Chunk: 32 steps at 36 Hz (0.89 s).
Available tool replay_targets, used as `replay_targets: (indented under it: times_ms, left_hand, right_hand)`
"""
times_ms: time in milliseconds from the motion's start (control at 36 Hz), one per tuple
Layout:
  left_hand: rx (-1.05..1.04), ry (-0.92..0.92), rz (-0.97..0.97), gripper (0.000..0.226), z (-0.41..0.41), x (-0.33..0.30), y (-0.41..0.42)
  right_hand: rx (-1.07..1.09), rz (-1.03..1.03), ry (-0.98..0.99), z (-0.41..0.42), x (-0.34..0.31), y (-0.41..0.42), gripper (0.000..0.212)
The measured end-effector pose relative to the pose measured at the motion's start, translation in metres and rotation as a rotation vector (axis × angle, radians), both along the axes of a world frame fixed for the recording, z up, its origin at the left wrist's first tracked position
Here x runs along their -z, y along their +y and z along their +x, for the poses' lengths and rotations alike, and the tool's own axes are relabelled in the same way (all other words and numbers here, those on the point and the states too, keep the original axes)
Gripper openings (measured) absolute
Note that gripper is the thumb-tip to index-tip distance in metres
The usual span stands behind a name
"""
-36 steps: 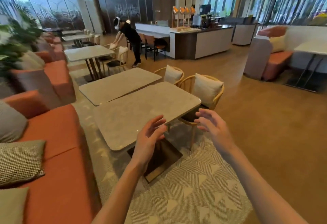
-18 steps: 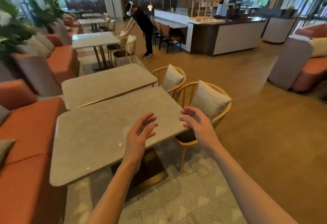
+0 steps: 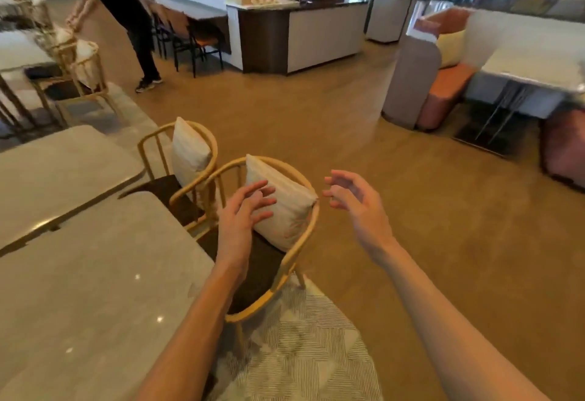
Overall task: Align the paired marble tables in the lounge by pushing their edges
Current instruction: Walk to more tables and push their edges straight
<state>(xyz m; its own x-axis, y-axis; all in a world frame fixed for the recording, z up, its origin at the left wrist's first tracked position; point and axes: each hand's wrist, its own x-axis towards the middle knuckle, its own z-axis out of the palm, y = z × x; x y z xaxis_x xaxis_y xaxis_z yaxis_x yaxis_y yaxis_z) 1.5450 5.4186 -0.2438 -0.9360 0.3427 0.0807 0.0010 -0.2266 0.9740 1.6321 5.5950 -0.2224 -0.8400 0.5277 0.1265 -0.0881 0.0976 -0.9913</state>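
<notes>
Presently: both hands off the worktops, risk of nudging the chair instead.

I noted the left hand (image 3: 245,210) and right hand (image 3: 354,201) raised with fingers spread, grasping nothing, over the near chair (image 3: 285,261) and its cushion (image 3: 285,207). My worry: a push from here would shift the chair, or skew the near marble worktop (image 3: 95,290). It sat at lower left, pale grey, glossy, round-cornered; the far marble worktop (image 3: 60,163) lay just beyond a narrow, uneven gap.
</notes>
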Motion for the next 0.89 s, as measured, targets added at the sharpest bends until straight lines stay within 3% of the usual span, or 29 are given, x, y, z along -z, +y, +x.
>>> replay_targets:
  times_ms: [222, 306, 389, 444, 500, 667, 889]
  left_hand:
    - [0.086, 0.029, 0.001, 0.026, -0.085, 0.004, 0.200]
    - [0.033, 0.059, 0.027, 0.028, -0.116, 0.002, 0.240]
    - [-0.154, 0.041, 0.082, 0.032, -0.167, 0.003, 0.304]
    - [-0.185, 0.033, 0.101, 0.033, -0.173, -0.001, 0.307]
    - [-0.300, 0.023, 0.107, 0.034, -0.210, -0.010, 0.340]
    - [-0.529, 0.066, 0.098, 0.040, -0.292, -0.020, 0.359]
    - [-0.854, 0.095, 0.158, 0.035, -0.418, 0.006, 0.358]
  right_hand:
    - [0.135, 0.069, 0.024, -0.049, 0.005, 0.205, 0.025]
    - [0.118, 0.100, 0.036, -0.073, 0.009, 0.258, 0.024]
    - [-0.003, 0.100, 0.014, -0.135, 0.002, 0.337, 0.023]
    - [-0.026, 0.104, -0.001, -0.151, -0.001, 0.347, 0.024]
    - [-0.145, 0.126, -0.020, -0.212, -0.019, 0.387, 0.025]
    - [-0.401, 0.149, 0.024, -0.362, -0.040, 0.417, 0.026]
    - [-0.782, 0.167, 0.070, -0.580, -0.014, 0.380, 0.030]
